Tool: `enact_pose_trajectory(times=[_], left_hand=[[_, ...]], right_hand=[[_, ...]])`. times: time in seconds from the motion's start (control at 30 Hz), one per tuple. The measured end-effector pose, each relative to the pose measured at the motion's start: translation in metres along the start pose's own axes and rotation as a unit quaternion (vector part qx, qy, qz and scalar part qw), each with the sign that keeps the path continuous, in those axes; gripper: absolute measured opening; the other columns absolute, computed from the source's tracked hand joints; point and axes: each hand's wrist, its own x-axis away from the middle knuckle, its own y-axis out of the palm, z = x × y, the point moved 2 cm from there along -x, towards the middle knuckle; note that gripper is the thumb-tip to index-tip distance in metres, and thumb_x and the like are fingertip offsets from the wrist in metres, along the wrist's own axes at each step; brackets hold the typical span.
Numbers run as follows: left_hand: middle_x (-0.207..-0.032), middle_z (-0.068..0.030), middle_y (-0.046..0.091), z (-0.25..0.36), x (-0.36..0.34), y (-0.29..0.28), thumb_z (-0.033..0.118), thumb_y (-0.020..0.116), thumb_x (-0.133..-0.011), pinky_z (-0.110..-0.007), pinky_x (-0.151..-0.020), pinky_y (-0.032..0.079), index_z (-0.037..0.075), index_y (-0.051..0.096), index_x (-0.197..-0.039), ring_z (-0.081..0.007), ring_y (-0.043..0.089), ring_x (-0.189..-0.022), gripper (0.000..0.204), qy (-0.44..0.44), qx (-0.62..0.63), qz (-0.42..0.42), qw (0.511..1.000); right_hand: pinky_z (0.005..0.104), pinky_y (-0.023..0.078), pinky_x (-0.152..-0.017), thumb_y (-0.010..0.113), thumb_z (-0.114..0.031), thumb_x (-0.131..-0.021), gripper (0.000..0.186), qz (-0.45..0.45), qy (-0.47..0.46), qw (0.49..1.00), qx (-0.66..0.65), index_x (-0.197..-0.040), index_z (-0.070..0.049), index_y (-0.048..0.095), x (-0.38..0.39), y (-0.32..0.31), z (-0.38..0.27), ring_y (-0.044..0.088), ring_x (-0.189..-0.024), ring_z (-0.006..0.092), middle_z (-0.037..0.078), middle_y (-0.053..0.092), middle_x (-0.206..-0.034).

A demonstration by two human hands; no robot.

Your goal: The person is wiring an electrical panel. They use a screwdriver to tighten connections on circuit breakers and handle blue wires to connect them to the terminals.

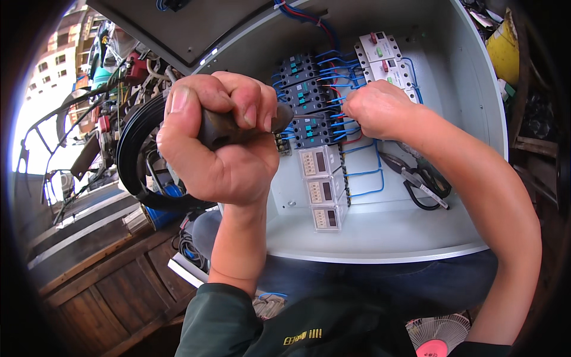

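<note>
My left hand [220,149] is wrapped round the dark handle of a screwdriver [223,128], held above the left side of a grey metal enclosure. Its thin shaft points right, across the lower of three black contactors [312,131]. My right hand [380,110] is closed, its fingertips at the blue wires [338,122] on the contactors' right side. Whatever it pinches is hidden behind the fingers. Beyond that hand sit white motor breakers [380,50] with red and green buttons, partly covered by it. Below the contactors stand three clear-covered timer relays [321,190] in a column.
The enclosure [380,253] rests across my legs. Pliers [395,163] and a pen-like tool [425,189] lie inside it at right. A black cable coil [128,154] hangs at left, near cluttered wires and parts. A fan [440,333] stands low at right.
</note>
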Motion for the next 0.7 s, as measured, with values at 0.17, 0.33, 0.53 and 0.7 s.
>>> enact_pose_trajectory(times=[0.17,0.33,0.53,0.7], left_hand=[[-0.062,-0.0105,0.045,0.001,0.002,-0.005,0.031,0.036,-0.096,-0.036,-0.053,0.038,0.007,0.043,-0.081,-0.0219,0.04,-0.055,0.029,-0.032,0.05,-0.018,0.998],[-0.062,-0.0102,0.045,0.003,-0.008,-0.006,0.03,0.035,-0.096,-0.036,-0.054,0.038,0.007,0.043,-0.081,-0.0214,0.039,-0.054,0.029,-0.052,0.058,-0.11,0.991],[-0.069,-0.0079,0.049,0.0,0.005,-0.013,0.046,0.031,-0.101,-0.037,-0.061,0.038,0.009,0.051,-0.087,-0.0201,0.042,-0.058,0.045,-0.025,0.049,-0.09,0.994],[-0.074,-0.0039,0.049,0.001,-0.004,-0.022,0.062,0.037,-0.099,-0.037,-0.072,0.035,0.009,0.059,-0.095,-0.0199,0.042,-0.067,0.057,-0.068,0.015,-0.15,0.986]], right_hand=[[0.046,0.058,-0.074,0.065,0.001,-0.071,0.015,-0.003,0.015,1.0,-0.008,-0.081,-0.007,0.074,0.0,0.0,-0.001,0.071,-0.088,0.0364,0.014,0.073,-0.085],[0.0468,0.057,-0.075,0.064,0.002,-0.072,0.016,0.003,-0.004,1.0,-0.009,-0.081,-0.007,0.074,0.001,-0.003,-0.002,0.07,-0.088,0.0362,0.015,0.073,-0.085],[0.046,0.057,-0.074,0.065,-0.001,-0.073,0.014,0.009,-0.014,1.0,0.007,-0.081,-0.006,0.074,-0.001,0.0,-0.001,0.071,-0.086,0.0361,0.016,0.073,-0.086],[0.0447,0.058,-0.076,0.066,-0.004,-0.074,0.012,0.006,-0.028,1.0,0.012,-0.081,-0.004,0.075,-0.004,-0.001,-0.004,0.072,-0.086,0.035,0.017,0.073,-0.085]])
